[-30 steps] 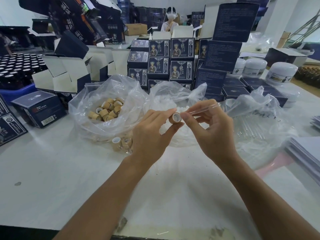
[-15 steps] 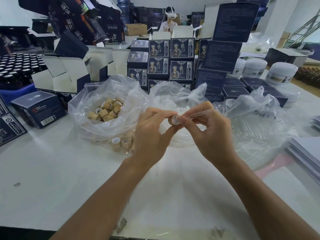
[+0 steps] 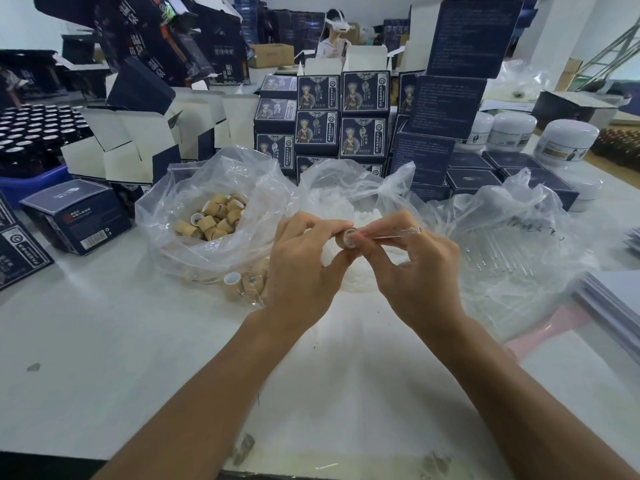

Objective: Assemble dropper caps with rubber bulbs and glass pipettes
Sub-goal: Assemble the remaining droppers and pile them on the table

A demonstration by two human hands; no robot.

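Note:
My left hand [image 3: 304, 268] pinches a small tan dropper cap [image 3: 343, 238] between thumb and fingers, above the white table. My right hand [image 3: 412, 271] pinches a clear glass pipette [image 3: 398, 233], and its near end sits in the cap's open mouth. The pipette points away to the right. A clear bag of tan caps [image 3: 211, 216] lies to the left, a bag of white rubber bulbs [image 3: 353, 202] sits behind my hands, and a bag of glass pipettes [image 3: 502, 251] lies to the right.
Dark blue boxes [image 3: 360, 112] are stacked behind the bags. Open white cartons [image 3: 138, 143] and dark bottles [image 3: 31, 133] stand at the left, white jars [image 3: 564, 140] at the right. Flat sheets [image 3: 613, 299] lie at the right edge. A person sits far back.
The pipette's near end has moved into the cap's mouth, and the tube has tilted lower. My two hands have closed together and dropped slightly.

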